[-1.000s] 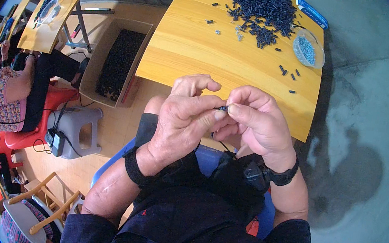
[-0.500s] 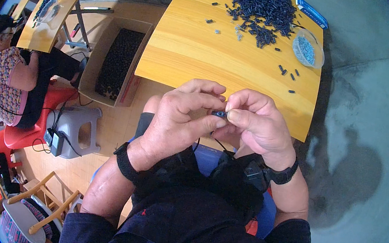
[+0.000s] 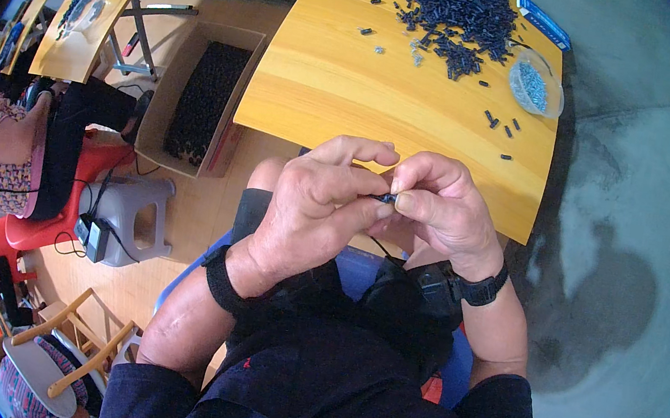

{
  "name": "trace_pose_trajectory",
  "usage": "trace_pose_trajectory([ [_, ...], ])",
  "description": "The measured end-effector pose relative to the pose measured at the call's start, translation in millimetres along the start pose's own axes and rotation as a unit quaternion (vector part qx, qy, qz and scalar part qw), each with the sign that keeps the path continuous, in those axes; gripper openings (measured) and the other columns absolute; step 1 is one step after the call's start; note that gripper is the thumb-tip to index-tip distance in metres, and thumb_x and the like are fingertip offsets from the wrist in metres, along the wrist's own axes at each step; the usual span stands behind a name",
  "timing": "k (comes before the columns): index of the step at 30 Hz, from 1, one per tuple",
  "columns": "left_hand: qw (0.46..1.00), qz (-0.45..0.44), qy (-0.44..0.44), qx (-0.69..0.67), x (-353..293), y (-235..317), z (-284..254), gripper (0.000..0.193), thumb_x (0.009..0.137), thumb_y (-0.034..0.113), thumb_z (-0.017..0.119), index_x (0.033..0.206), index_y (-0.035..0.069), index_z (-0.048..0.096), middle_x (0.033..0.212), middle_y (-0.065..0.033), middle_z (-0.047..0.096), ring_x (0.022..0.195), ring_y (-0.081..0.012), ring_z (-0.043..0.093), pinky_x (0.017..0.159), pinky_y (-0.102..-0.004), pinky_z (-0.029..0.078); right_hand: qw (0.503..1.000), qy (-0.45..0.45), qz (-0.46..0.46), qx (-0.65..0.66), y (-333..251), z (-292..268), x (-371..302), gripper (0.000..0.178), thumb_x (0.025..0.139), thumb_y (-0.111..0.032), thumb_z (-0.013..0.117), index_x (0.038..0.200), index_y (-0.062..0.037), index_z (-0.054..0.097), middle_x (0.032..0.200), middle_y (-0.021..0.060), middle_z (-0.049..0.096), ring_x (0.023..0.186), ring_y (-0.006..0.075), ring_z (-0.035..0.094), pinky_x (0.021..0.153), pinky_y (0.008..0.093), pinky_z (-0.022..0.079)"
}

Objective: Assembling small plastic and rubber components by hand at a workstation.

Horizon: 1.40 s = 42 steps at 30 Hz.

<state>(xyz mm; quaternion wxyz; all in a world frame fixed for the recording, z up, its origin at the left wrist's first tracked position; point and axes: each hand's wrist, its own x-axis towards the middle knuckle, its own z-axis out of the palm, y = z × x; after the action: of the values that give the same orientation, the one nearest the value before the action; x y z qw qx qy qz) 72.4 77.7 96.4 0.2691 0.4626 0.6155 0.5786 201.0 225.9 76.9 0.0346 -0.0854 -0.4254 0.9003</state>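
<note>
We look down from the wearer's head through a wide fisheye lens, the left of a side-by-side pair, our picture upright. We face forward over the navy shirt (image 3: 311, 392) at lower centre, near enough that the left hand (image 3: 315, 198) and right hand (image 3: 452, 216) show large mid-frame. The yellow wood-grain tabletop (image 3: 350, 93) lies farther off at upper centre, the cardboard box (image 3: 175, 86) at upper left; straight edges bow toward our round, black-cornered rim.

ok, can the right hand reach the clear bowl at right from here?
Probably yes: only a few loose black pieces lie on the tabletop between the right hand and the clear bowl. That hand is pinching a small dark part, though.
</note>
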Motion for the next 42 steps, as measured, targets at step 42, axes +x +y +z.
trace_pose_trajectory([
  [42, 0.996, 0.03, -0.008, -0.086, 1.8, -12.1, 1.1, 0.01, 0.075, -0.003, 0.072, 0.085, -0.003, 0.068, 0.101, -0.0147, 0.067, 0.114, -0.0313, 0.059, 0.099, -0.0404, 0.046, 0.987, -0.039, 0.125, 0.091, 10.7, 5.4, 4.5, 0.036, 0.09, -0.025, 0.054, 0.1, 0.0095, 0.057, 0.07, 0.0147, 0.062, 0.055, 0.0234, 0.063, 0.053, 0.0333, 0.055],
])
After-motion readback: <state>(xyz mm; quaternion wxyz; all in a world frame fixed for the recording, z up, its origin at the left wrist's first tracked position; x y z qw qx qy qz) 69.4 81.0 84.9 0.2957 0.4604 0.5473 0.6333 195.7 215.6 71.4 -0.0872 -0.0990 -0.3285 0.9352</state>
